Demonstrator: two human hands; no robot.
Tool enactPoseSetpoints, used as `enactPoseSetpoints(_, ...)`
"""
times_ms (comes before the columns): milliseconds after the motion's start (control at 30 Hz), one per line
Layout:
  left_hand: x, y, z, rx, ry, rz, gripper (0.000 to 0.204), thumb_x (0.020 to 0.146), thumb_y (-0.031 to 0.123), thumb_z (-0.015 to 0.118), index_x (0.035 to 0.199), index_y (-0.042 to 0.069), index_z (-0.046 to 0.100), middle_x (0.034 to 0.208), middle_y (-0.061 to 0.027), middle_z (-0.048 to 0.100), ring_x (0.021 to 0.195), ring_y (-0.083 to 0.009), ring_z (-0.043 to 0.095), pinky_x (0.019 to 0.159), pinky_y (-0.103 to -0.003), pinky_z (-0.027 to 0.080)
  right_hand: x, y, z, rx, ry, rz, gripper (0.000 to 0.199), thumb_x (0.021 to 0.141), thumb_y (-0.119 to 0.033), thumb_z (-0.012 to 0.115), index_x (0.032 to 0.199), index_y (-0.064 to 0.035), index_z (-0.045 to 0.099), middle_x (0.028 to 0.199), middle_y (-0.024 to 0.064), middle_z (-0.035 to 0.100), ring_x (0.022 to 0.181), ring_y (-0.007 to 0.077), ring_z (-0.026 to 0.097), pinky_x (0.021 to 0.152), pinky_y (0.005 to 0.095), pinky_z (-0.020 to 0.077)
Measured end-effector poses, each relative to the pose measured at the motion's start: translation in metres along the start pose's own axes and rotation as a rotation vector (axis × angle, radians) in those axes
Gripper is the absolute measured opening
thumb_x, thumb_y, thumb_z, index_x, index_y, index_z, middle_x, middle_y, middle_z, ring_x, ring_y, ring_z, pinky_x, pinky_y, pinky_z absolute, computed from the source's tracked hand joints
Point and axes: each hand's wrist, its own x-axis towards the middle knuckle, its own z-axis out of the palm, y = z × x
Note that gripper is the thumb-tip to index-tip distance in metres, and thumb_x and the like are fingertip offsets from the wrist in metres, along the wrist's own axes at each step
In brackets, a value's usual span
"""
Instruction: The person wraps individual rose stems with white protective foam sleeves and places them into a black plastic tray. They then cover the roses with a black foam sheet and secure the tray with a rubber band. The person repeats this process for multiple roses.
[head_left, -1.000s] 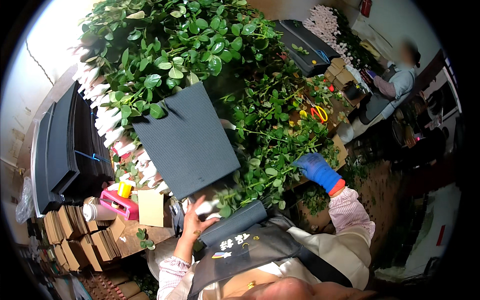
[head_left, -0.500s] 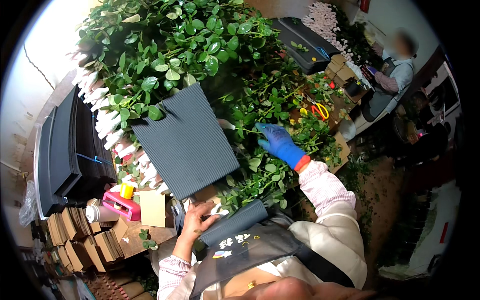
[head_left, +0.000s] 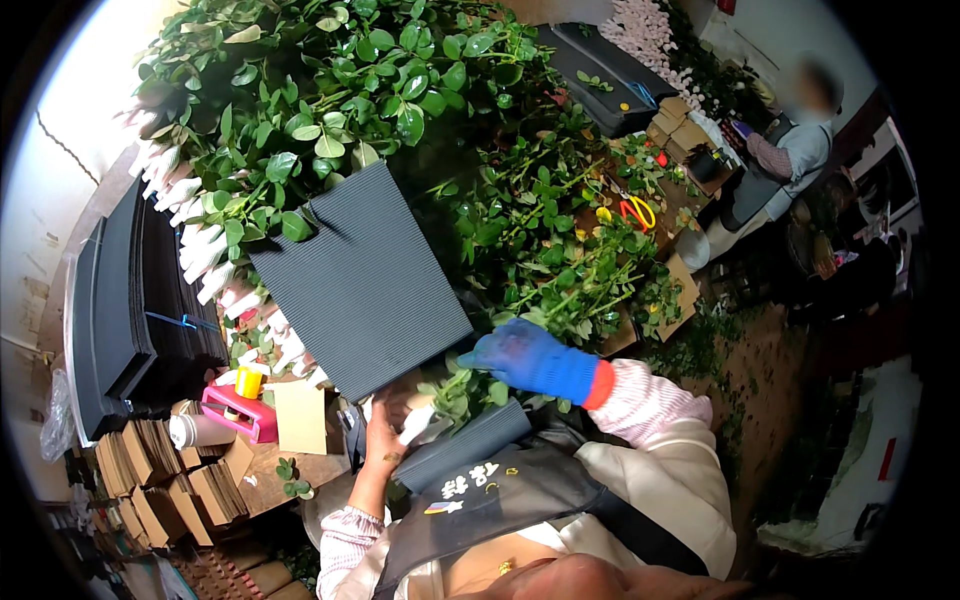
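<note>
From the head view I watched the right hand (head_left: 535, 358), in a blue glove with an orange cuff, reach across to the lower right edge of a dark grey ribbed corrugated sheet (head_left: 360, 290). Its fingers (head_left: 480, 358) were together, closed around a short leafy green sprig (head_left: 462, 390) held just off that edge. The bare left hand (head_left: 392, 425) sat just below the sheet's bottom corner, fingers curled on a small white-wrapped stem (head_left: 420, 425); I could not tell whether it also gripped the sheet. The sheet lay tilted over the crowded surface (head_left: 268, 480), its upper end tucked under a large heap of green leafy branches (head_left: 330, 90). Left of the sheet stood a stack of black trays (head_left: 120, 300), and below its left corner were a pink box (head_left: 240, 412) and a yellow cup (head_left: 248, 382). Right of the sheet, among more cut foliage, lay orange-handled scissors (head_left: 636, 210). Well beyond them, another person (head_left: 790, 150) in a light blue top sat at the far end.
</note>
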Motion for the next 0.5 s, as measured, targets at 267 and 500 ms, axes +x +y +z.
enactPoseSetpoints(267,-0.002,0.018,-0.005,0.218,-0.071,0.021,0.047,0.08,0.016,0.086,0.121,0.003,0.07,0.109,-0.0117,0.071,0.097,-0.0215,0.069,0.083,-0.033,0.056,0.02,0.02,0.026,0.012,-0.464,0.17,0.033,0.091,-0.038,0.06,0.117,-0.0204,0.071,0.094,0.0102,0.073,0.088,0.0322,0.071,0.079,0.0451,0.0533)
enactPoseSetpoints(500,-0.002,0.027,-0.006,0.283,-0.045,0.06,0.047,0.08,0.019,0.085,0.123,0.006,0.071,0.104,-0.0137,0.072,0.089,-0.0236,0.068,0.078,-0.033,0.054,0.077,0.081,-0.019,-0.432,0.158,0.44,0.021,0.088,-0.026,0.062,0.1,-0.0102,0.07,0.098,0.0146,0.069,0.099,0.0294,0.066,0.09,0.0447,0.0506)
